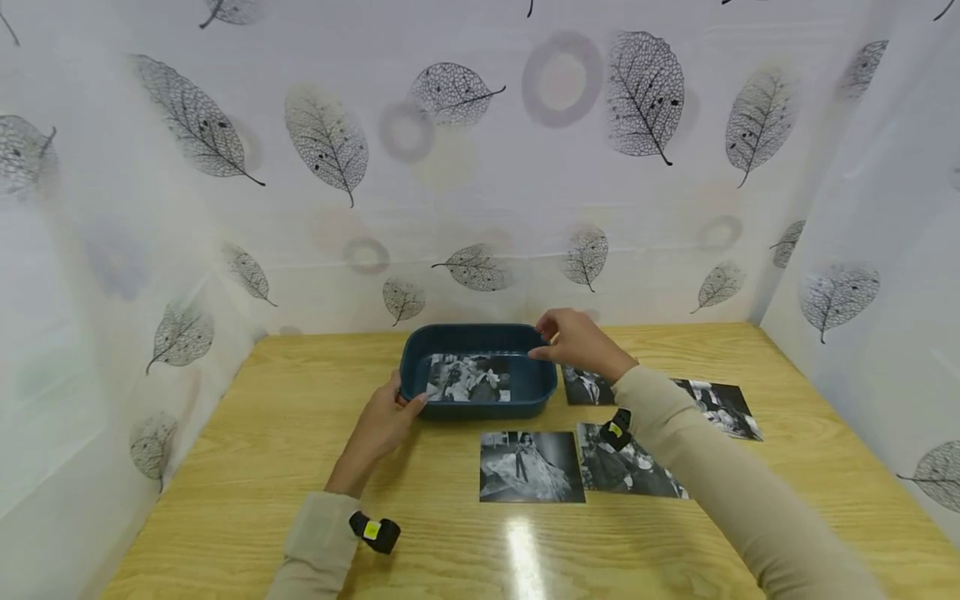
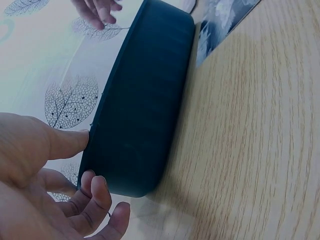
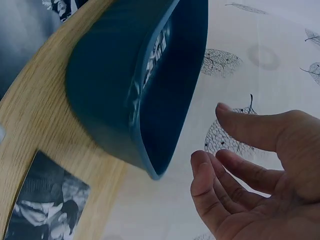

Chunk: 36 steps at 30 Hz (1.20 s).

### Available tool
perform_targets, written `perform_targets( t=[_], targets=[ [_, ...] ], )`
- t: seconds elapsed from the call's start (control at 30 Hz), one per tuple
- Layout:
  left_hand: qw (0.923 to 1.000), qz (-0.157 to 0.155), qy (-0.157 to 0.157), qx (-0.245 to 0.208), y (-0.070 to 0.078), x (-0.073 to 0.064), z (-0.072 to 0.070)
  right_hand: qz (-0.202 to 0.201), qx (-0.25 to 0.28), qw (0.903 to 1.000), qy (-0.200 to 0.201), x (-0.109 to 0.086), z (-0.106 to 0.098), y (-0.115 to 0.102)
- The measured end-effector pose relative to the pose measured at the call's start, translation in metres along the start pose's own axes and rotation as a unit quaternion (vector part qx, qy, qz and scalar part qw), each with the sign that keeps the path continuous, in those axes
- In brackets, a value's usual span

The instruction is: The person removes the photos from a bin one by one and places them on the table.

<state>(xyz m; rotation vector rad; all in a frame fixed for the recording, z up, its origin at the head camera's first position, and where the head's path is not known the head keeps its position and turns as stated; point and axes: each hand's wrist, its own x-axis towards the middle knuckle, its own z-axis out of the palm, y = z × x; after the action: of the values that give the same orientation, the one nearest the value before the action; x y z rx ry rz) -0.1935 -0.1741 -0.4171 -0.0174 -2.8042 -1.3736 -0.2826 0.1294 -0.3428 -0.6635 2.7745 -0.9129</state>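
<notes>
A dark blue plastic storage bin (image 1: 480,410) stands at the back of the table, with a black-and-white photo (image 1: 468,377) lying flat inside. My left hand (image 1: 381,421) holds the bin's left end. In the left wrist view its thumb (image 2: 70,142) touches the rim while the other fingers bend about the end wall. Over the bin's right end hovers my right hand (image 1: 581,342). The right wrist view shows that hand (image 3: 265,175) apart from the bin (image 3: 107,80), fingers loosely bent, a gap between thumb and fingertips, nothing held.
On the wooden table (image 1: 300,433), a wedding photo (image 1: 531,467) lies in front of the bin. Beside it another photo (image 1: 630,467) is partly under the right forearm. More photos lie right of the bin (image 1: 588,387) and farther right (image 1: 723,408). A leaf-patterned curtain (image 1: 487,200) encloses the back and sides.
</notes>
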Motion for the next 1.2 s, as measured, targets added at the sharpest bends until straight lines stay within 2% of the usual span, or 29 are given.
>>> perform_targets(
  t=[0.27,0.5,0.63,0.87,1.07,1.2],
  targets=[
    [0.9999,-0.009,-0.009,0.001,-0.001,0.001,-0.001,0.004,-0.011,0.9992,-0.039,0.026,0.026,-0.008],
    [0.9998,-0.017,-0.013,0.004,-0.001,0.0,-0.001,0.017,-0.063,0.9964,-0.054,0.042,0.051,-0.008],
    [0.9998,-0.015,-0.012,-0.001,-0.001,0.0,-0.001,0.039,-0.083,0.9942,-0.056,0.047,0.061,-0.008],
    [1.0,-0.001,0.001,0.0,-0.001,0.001,-0.001,0.085,-0.085,0.9909,-0.062,0.056,0.074,-0.007],
    [1.0,-0.006,0.0,-0.004,-0.001,0.001,0.0,0.103,-0.109,0.9866,-0.065,0.06,0.083,-0.003],
    [1.0,-0.004,0.001,-0.005,-0.001,0.001,0.0,0.112,-0.103,0.9861,-0.067,0.06,0.086,-0.001]
  ],
)
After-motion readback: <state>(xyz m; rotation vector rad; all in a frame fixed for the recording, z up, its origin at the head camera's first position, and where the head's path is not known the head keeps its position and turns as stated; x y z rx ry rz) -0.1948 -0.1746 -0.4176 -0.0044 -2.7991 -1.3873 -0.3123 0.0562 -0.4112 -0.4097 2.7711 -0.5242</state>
